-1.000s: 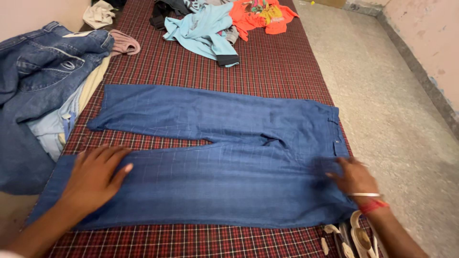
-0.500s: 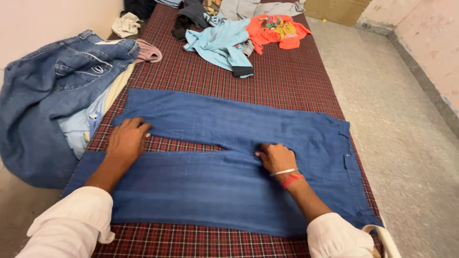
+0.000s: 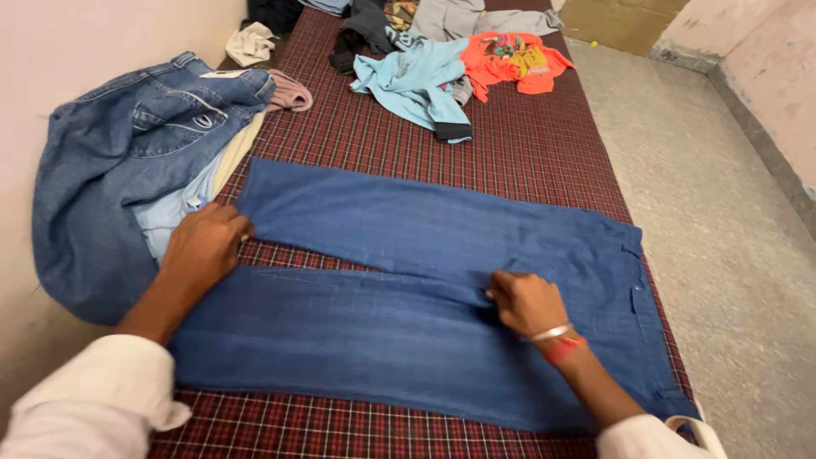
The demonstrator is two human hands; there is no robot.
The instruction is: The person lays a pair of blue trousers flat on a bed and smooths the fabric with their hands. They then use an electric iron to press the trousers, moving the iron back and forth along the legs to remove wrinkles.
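Blue trousers (image 3: 408, 280) lie flat across the red-checked bed (image 3: 510, 144), legs toward 9 o'clock, waistband at 3 o'clock, filling the centre of view. Left hand (image 3: 202, 246) sits at the hem of the far leg, 9 o'clock side; fingertips curl over the cloth edge and are hidden, so whether its grip pinches the hem or only presses it cannot be told. Right hand (image 3: 525, 299) is at the crotch seam, fingers bent down onto the fabric; grip looks clenched on a fold but the pinch itself is hidden under the knuckles. Bangle and red thread on that wrist. White sleeves cut off at the bottom edge. Denim jeans (image 3: 110, 170) heaped at 10 o'clock over paler clothes, mostly hidden. At 12 o'clock: light blue top (image 3: 412, 81), orange shirt (image 3: 510, 59), darker items cut off by the frame top. A white looped thing at 5 o'clock is cut off, unidentifiable.
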